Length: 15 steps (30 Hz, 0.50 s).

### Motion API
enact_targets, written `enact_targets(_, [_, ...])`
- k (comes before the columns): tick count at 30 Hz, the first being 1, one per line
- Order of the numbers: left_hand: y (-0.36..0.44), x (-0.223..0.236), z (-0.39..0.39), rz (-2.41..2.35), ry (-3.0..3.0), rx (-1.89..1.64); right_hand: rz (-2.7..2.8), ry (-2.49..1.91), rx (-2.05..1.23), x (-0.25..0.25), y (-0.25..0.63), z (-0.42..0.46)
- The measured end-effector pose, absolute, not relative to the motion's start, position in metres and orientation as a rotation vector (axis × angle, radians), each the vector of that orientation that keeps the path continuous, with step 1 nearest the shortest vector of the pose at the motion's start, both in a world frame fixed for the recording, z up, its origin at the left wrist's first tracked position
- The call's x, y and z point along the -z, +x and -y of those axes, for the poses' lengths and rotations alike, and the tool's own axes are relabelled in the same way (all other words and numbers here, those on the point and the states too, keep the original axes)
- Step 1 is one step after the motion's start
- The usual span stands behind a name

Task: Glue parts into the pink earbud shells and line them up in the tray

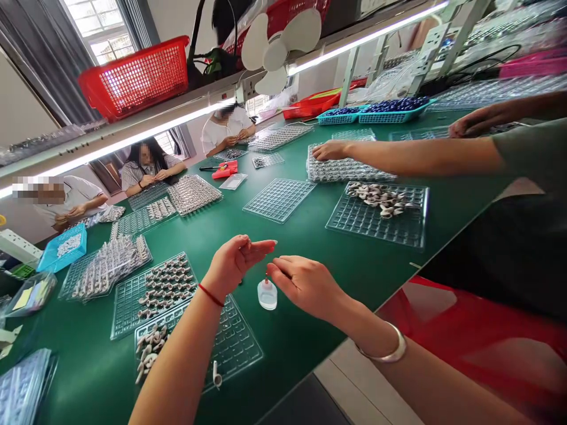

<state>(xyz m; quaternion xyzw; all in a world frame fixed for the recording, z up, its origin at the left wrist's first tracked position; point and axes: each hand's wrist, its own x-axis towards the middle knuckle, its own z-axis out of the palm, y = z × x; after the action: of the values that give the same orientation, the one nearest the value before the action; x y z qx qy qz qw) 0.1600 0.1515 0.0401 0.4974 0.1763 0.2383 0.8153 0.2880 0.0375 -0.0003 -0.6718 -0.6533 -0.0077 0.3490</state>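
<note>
My left hand (237,261) is raised over the green table, its longer fingers stretched to the right and its thumb bent. I see nothing held in it. Close beside it, my right hand (308,283) has its thumb and index finger pinched on a thin stick (267,275) at the neck of a small translucent bottle (267,296). The bottle stands on the table. Left of my forearm, a clear tray (121,313) carries rows of beige curved tubular pieces (168,283). A nearer tray (239,339) bears a loose pile of them (150,348) and one separate piece (217,375).
A co-worker's arm (411,156) reaches in from the right over stacked trays (316,171). Another tray (372,227) holds loose beige pieces. Several people sit across the table. A blue basket (48,260) is at the left; a shelf with a fan (275,54) hangs above.
</note>
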Motion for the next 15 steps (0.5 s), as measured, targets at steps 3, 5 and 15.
enact_targets(3, [0.1591, -0.0383, -0.1525, -0.361, 1.049, -0.457, 1.705, -1.737, 0.018, -0.0007, 0.2883, -0.0365])
enact_targets(5, [0.1578, -0.0374, -0.1524, -0.350, 1.042, -0.429, 1.706, -1.739, 0.018, -0.0001, 0.2889, -0.0366])
enact_targets(15, [0.1568, -0.0395, -0.1478, -0.364, 1.048, -0.399, 1.695, -1.756, -0.004, 0.0029, 0.2913, -0.0373])
